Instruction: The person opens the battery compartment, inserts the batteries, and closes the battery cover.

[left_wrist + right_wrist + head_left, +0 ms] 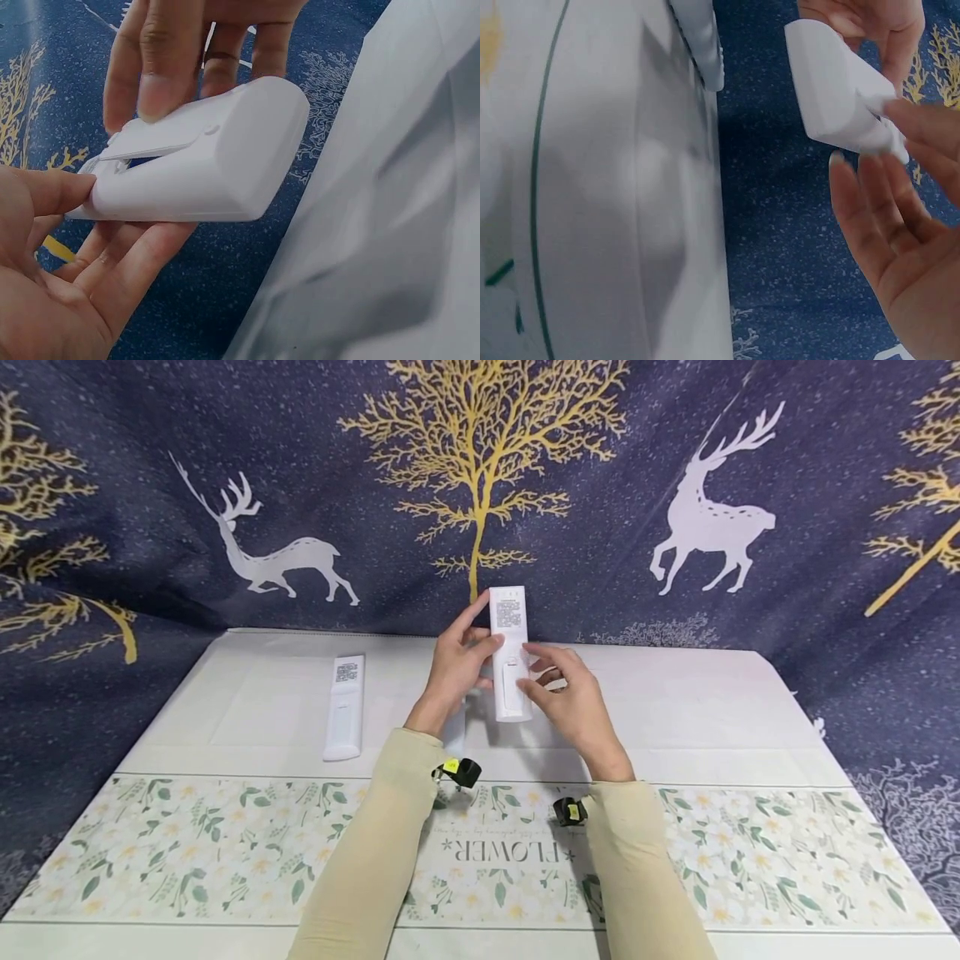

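My left hand [457,664] grips a white remote control [510,652] above the table, upright with its labelled back towards me. My right hand [570,697] is at the remote's lower half, thumb on the battery cover and fingers spread beside it. In the left wrist view the battery cover [161,139] sits slightly raised from the remote [210,165] under the right thumb [154,82], and my left hand [60,300] cradles the remote's edge. The right wrist view shows the remote [832,90] between the left hand [870,19] and my right hand [907,247], its fingers straight.
A second white remote [344,706] lies face down on the white table [712,710], left of my hands. Another white oblong thing [453,731] lies mostly hidden under my left wrist. A floral mat [750,852] covers the near part. A dark deer-print cloth [600,485] hangs behind.
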`<state>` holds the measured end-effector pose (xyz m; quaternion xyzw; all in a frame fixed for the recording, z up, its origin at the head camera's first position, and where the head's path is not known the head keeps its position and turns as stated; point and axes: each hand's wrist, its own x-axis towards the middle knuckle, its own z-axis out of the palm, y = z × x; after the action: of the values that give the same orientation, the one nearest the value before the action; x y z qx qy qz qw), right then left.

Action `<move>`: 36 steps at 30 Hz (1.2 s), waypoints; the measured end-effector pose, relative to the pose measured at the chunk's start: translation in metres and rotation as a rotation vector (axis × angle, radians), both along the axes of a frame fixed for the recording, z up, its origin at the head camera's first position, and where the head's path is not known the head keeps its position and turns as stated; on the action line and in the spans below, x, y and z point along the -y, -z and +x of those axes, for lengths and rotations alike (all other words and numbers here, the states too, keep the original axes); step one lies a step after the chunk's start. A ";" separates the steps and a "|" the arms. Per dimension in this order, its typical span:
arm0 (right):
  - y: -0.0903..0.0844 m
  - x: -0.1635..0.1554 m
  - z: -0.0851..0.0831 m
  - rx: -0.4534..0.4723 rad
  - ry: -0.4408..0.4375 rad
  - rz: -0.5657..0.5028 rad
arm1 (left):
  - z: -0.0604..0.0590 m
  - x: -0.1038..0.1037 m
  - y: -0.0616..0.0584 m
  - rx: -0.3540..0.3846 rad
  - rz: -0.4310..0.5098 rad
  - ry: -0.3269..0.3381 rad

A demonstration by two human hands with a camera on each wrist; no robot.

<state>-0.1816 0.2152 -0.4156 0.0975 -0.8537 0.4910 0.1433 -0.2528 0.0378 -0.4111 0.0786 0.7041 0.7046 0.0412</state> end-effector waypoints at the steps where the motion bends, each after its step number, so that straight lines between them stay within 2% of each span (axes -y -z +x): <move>1: 0.000 0.001 0.000 0.003 0.016 -0.016 | 0.000 0.000 0.000 0.001 0.004 0.004; 6: 0.002 0.005 -0.001 0.039 0.061 -0.120 | 0.001 -0.003 0.001 -0.008 0.015 0.037; 10: 0.003 0.005 -0.002 0.059 0.072 -0.156 | 0.002 -0.005 0.000 -0.022 0.022 0.048; 15: 0.004 0.006 -0.002 0.075 0.068 -0.166 | 0.003 -0.006 0.001 -0.032 0.017 0.058; 36: 0.006 0.005 -0.002 0.028 0.080 -0.176 | 0.004 -0.007 0.001 -0.049 0.007 0.061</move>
<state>-0.1839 0.2097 -0.4214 0.0436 -0.8124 0.5595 0.1585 -0.2489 0.0448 -0.4116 0.1174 0.6996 0.7034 0.0451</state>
